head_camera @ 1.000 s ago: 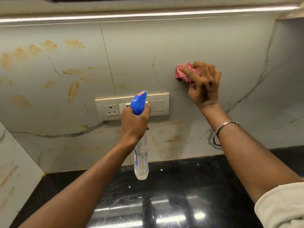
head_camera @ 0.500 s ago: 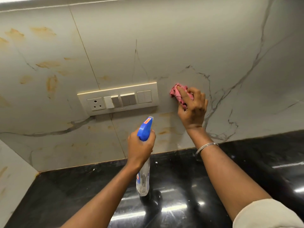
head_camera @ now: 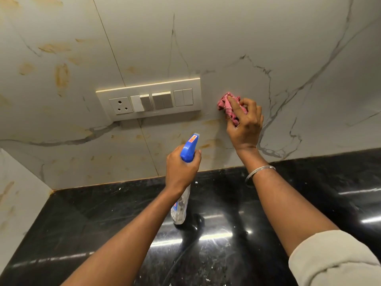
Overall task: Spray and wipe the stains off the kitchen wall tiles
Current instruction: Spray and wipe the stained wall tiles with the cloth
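Head view: a pink cloth [head_camera: 227, 106] is pressed against the wall tiles [head_camera: 237, 38] under the curled fingers of the right hand [head_camera: 245, 124], just right of the switch plate [head_camera: 148, 100]. The spray bottle [head_camera: 184, 178] is gripped at its neck by the left hand [head_camera: 181, 170], above the black counter [head_camera: 309, 193], before orange stains [head_camera: 208, 122].

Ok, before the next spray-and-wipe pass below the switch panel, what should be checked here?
1. Pink cloth gripped in right hand, against the wall tile: ok.
2. Spray bottle held in left hand, nozzle facing the wall: ok.
3. Lower stains, under the switch panel, wiped off: not ok, orange streaks show.
4. Left-tile stains wiped off: not ok.
5. Is the switch panel dry: cannot tell.
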